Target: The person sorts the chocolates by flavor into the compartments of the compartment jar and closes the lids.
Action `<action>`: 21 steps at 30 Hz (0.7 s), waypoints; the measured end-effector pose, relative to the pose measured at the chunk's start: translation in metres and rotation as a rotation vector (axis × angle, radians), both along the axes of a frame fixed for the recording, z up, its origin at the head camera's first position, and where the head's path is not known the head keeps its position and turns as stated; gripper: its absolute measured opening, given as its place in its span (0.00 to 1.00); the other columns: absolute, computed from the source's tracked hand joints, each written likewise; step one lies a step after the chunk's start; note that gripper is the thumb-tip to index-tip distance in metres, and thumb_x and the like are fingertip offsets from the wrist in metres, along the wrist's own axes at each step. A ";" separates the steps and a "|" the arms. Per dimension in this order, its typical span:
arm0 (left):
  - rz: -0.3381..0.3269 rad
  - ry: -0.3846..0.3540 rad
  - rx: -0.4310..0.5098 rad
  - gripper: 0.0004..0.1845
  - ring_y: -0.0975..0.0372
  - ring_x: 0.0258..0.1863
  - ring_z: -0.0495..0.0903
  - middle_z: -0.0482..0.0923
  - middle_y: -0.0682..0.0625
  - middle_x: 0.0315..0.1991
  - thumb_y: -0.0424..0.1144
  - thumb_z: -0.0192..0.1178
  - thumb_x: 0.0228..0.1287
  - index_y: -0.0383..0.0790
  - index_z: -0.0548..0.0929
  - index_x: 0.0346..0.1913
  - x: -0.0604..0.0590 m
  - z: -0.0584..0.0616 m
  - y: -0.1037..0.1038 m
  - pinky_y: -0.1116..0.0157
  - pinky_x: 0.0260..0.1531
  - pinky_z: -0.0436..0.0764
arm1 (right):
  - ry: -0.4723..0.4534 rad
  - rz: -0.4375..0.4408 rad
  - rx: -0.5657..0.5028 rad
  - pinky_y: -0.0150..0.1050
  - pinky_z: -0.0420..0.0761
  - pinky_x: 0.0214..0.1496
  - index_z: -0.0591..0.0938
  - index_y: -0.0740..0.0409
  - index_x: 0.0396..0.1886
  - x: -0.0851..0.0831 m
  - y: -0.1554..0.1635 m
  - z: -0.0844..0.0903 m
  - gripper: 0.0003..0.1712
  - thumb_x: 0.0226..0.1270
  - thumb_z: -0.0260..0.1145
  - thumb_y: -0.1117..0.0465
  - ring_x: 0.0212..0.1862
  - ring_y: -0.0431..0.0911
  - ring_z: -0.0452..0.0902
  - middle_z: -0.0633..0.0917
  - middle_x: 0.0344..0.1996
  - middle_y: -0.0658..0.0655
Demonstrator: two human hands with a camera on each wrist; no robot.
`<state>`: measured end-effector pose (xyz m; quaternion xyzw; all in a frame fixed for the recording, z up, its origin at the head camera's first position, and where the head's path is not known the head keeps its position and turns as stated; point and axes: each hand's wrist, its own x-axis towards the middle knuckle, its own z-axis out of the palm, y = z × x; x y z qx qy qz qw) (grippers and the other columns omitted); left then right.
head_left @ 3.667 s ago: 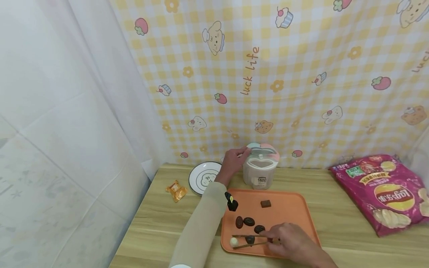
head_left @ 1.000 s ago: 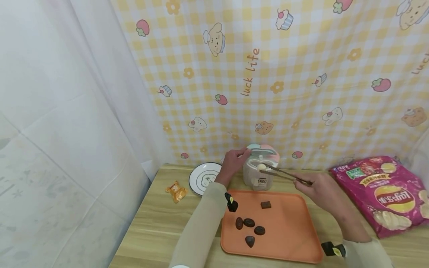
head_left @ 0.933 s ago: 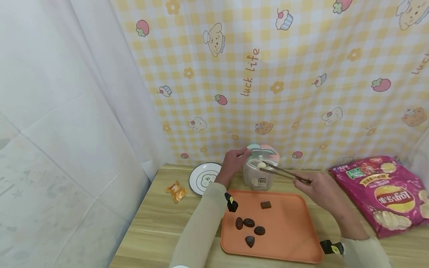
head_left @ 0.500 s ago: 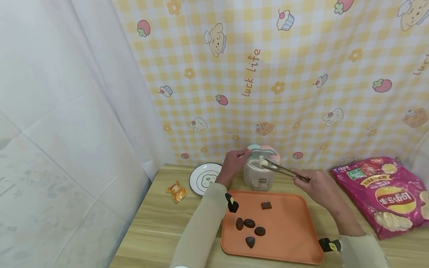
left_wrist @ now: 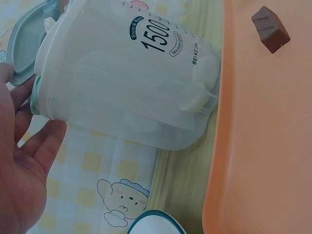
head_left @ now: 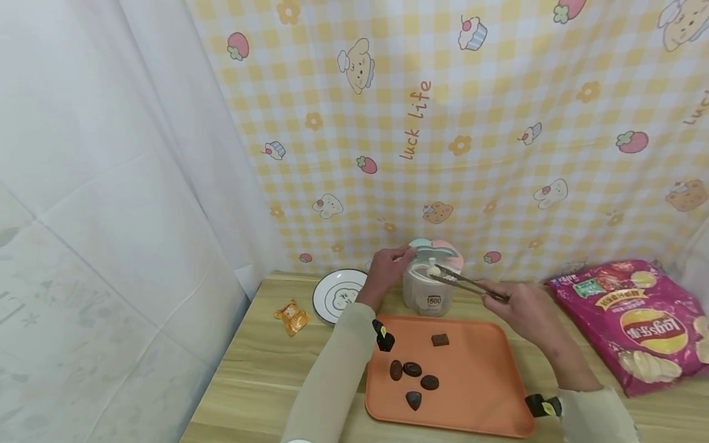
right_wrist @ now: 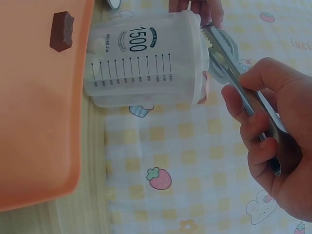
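Observation:
A clear plastic container (head_left: 432, 289) marked 1500 stands behind the orange tray (head_left: 476, 394), its flip lid (head_left: 437, 249) raised. My left hand (head_left: 388, 267) holds the lid's left edge, thumb near the container's rim (left_wrist: 44, 92). My right hand (head_left: 517, 304) grips metal tongs (head_left: 465, 283). Their tips pinch a small white candy (head_left: 432, 266) at the container's mouth. The right wrist view shows the tongs (right_wrist: 229, 68) reaching into the opening of the container (right_wrist: 146, 58). White candies (left_wrist: 200, 100) lie inside.
On the tray lie several dark chocolates (head_left: 412, 369) and one brown square piece (head_left: 440, 339). A white plate (head_left: 335, 295) and an orange wrapped snack (head_left: 290, 315) sit at the back left. A pink chips bag (head_left: 637, 320) lies at the right. A patterned cloth hangs behind.
My right hand has lifted the white candy off the tray with the tongs and carried it to the container's mouth. Over the last second the tips edged further in. The left hand stayed put.

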<state>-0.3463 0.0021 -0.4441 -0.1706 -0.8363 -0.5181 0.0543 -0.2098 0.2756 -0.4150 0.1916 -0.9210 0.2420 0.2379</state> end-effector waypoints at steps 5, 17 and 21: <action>0.005 -0.001 -0.011 0.26 0.60 0.66 0.75 0.79 0.57 0.63 0.61 0.57 0.74 0.45 0.86 0.60 0.000 0.001 0.000 0.60 0.64 0.74 | -0.004 0.007 -0.001 0.33 0.57 0.10 0.91 0.58 0.51 0.000 0.000 0.001 0.15 0.65 0.73 0.65 0.13 0.30 0.51 0.89 0.29 0.53; 0.004 0.008 -0.021 0.26 0.59 0.66 0.75 0.80 0.57 0.62 0.61 0.57 0.75 0.45 0.86 0.60 0.000 0.002 0.000 0.58 0.64 0.74 | -0.038 0.038 -0.052 0.34 0.63 0.13 0.90 0.61 0.53 0.004 0.002 0.002 0.16 0.66 0.72 0.67 0.14 0.31 0.59 0.91 0.37 0.60; -0.003 0.009 -0.021 0.26 0.59 0.66 0.75 0.80 0.56 0.63 0.61 0.57 0.75 0.45 0.86 0.61 0.001 0.002 -0.001 0.58 0.64 0.74 | -0.035 0.036 -0.031 0.33 0.61 0.13 0.90 0.61 0.52 0.004 0.002 0.002 0.15 0.66 0.72 0.66 0.14 0.31 0.56 0.90 0.35 0.57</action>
